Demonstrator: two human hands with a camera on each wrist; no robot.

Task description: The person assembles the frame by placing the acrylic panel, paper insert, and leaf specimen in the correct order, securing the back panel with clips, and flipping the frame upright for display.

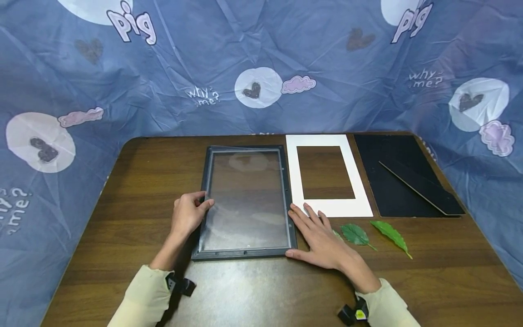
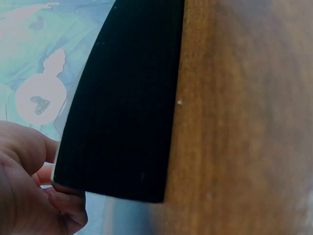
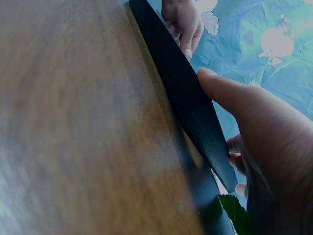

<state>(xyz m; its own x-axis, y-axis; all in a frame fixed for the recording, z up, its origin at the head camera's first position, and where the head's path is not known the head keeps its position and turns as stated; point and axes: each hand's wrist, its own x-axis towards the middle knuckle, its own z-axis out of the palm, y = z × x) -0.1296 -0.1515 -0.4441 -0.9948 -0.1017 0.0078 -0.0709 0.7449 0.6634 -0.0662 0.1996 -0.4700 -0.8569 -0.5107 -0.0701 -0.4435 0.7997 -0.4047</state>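
A dark picture frame with a clear pane lies in the middle of the wooden table. My left hand grips its left rim, the thumb reaching over toward the pane and the fingers bent at the outer side. In the left wrist view, the left fingers are bent at a corner of the frame's black side. My right hand rests against the lower right corner, fingers spread along the right side. The right thumb touches the near rim, also visible in the right wrist view.
To the right of the frame lies a white mat board with a cut-out window. Beyond it is a black backing board with a flap stand. Green leaves lie near my right hand, one partly hidden. A blue printed cloth hangs behind.
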